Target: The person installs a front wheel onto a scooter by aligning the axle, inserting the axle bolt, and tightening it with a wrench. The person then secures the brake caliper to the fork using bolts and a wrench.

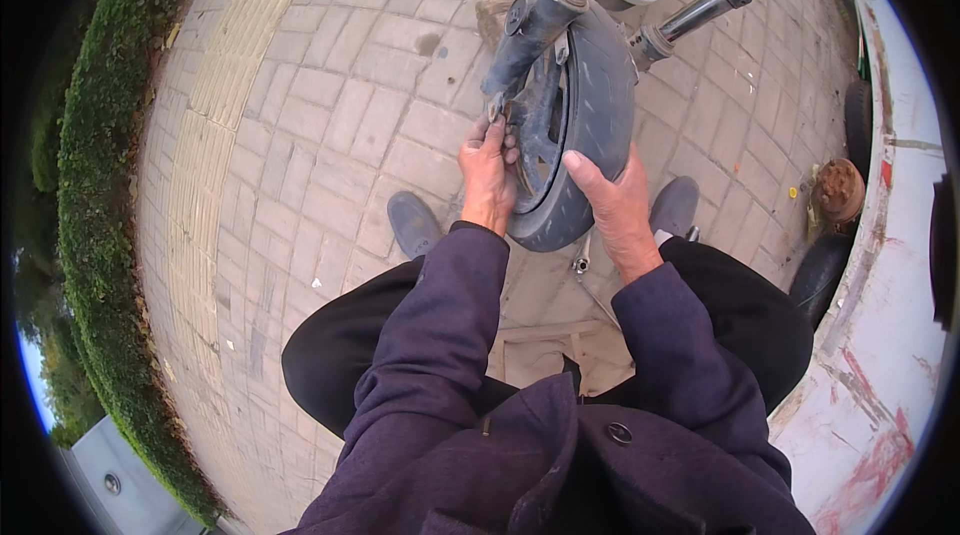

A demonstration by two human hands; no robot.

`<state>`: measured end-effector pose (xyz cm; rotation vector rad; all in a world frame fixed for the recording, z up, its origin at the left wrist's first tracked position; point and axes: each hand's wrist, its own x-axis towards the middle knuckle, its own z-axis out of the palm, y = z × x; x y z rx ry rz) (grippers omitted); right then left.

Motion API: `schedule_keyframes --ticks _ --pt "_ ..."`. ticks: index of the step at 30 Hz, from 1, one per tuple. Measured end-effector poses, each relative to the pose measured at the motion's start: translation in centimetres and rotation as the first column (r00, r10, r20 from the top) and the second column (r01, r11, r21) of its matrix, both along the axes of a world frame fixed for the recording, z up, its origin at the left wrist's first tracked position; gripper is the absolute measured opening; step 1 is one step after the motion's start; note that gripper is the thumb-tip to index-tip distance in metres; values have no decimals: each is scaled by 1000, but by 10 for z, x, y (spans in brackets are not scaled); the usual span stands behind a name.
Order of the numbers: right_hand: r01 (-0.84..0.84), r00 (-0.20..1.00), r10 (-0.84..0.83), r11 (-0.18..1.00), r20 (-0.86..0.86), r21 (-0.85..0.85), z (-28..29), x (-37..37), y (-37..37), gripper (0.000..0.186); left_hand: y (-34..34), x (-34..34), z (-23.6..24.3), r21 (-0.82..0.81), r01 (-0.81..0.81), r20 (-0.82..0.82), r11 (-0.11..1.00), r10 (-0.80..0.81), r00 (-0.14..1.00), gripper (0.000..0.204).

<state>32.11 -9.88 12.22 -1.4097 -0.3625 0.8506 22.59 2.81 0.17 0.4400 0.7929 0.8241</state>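
A small wheel with a black tire (600,100) stands between my feet, set between the legs of a front fork (535,30). My right hand (612,203) is wrapped round the near right side of the tire, thumb on the tread. At the lower end of the left fork leg, my left hand (489,170) is closed, thumb and fingertips pinching a small metal part (495,109). What exactly that part is cannot be made out. The dirty wheel rim (540,140) shows beside my left fingers.
A metal tool with a long handle (581,265) lies on the brick paving behind the wheel. Wooden blocks (497,13) stand under the vehicle. To the right are a scuffed white panel (870,405), a rusty brown round thing (838,189) and black tires (822,277). A hedge (105,195) lines the left.
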Motion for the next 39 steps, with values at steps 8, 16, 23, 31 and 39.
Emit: schedule_keyframes --ticks 8,16,23,31,39 --pt "-10 1000 10 999 7 32 -7 2 -2 70 -4 6 0 -40 -40 -45 998 38 998 14" --pt "-6 1000 6 1000 6 12 -9 3 -5 72 -8 3 -10 20 -20 1 1000 20 1000 18" --pt "-22 1000 22 999 11 29 -16 9 -7 73 -8 -9 -12 54 69 67 996 -72 995 19" --pt "-11 1000 12 998 -22 68 -20 6 -4 71 -9 -4 -13 160 67 -89 985 -53 995 22" --pt "-2 1000 2 997 7 72 -20 7 -4 69 -15 6 0 348 77 -366 934 60 929 21"
